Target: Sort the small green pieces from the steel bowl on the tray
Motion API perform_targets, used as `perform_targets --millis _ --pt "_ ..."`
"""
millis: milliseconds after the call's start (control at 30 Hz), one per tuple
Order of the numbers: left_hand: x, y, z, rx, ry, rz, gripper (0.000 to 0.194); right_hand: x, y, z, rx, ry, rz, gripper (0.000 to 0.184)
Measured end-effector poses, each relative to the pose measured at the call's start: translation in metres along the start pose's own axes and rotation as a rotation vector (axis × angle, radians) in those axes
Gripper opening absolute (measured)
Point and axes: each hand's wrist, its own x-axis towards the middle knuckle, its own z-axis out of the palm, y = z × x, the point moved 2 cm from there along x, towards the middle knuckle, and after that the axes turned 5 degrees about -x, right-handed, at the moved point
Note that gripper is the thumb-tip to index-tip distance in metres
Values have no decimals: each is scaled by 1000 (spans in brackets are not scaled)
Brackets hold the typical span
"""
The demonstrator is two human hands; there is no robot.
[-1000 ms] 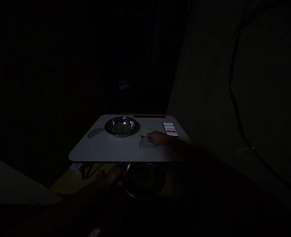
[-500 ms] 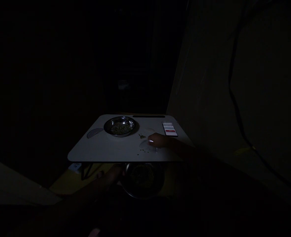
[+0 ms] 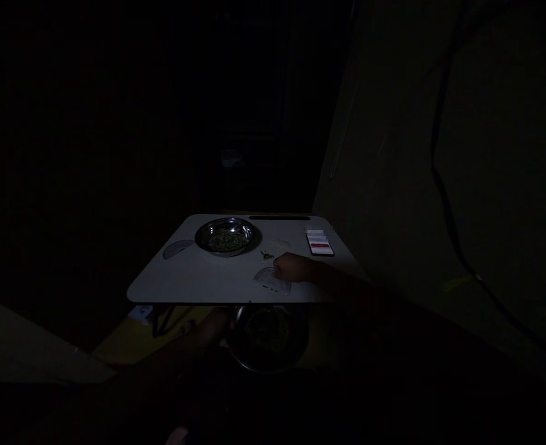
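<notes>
My right hand (image 3: 295, 267) is closed on a clear protractor (image 3: 273, 281), held low over the white table (image 3: 199, 281) near its front edge. Several small green bits show at the protractor's lower edge, and a little heap of green pieces (image 3: 267, 254) lies just behind it. Below the table edge, my left hand (image 3: 217, 324) grips the left rim of a dark metal bowl (image 3: 268, 366) with greenish contents. A shiny steel bowl (image 3: 226, 252) with pale green pieces inside stands at the back left of the table.
A second protractor (image 3: 178, 248) lies at the table's left side. On the right rests a phone (image 3: 319, 243) with its screen lit. A dark slot (image 3: 280, 217) runs along the back edge. A wall with a hanging cable (image 3: 440, 179) rises at the right.
My right hand has shifted slightly left and tilted the protractor flatter, toward the front edge. Green bits have moved nearer that edge. My left hand and the lower bowl have stayed put.
</notes>
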Motion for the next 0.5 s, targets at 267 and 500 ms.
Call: perform_targets --millis 267,500 --pt "-3 -1 -2 -15 -10 39 6 -1 -13 -6 38 29 -72 34" --pt "3 -8 -4 -12 -14 41 6 -2 -20 -8 36 34 -104 33"
